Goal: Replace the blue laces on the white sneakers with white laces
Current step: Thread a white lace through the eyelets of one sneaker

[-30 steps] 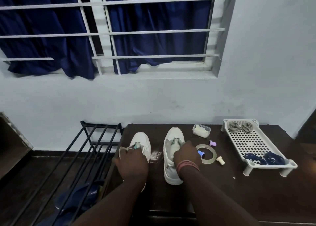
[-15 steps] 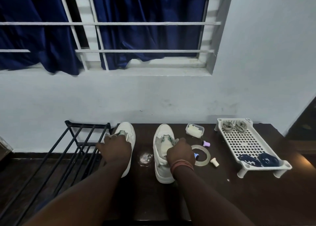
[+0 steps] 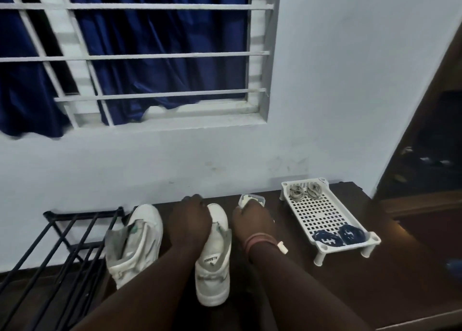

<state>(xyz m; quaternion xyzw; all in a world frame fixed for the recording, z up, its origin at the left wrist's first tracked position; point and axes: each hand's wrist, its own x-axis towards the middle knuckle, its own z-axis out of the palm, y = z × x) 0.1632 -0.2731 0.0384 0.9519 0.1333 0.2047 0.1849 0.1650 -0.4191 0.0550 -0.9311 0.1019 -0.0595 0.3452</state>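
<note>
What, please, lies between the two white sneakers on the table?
The head view shows the left hand and its forearm between the left sneaker and right sneaker.

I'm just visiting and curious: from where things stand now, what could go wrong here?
The left sneaker leans at the table's left edge beside the black rack; a nudge might tip it off. The right hand covers small items near the clear box, so it could knock them away. The white laces lie far back in the tray, an awkward reach.

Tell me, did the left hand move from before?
Yes. The left hand left the left sneaker by the black rack and crossed rightward to the right sneaker.
</note>
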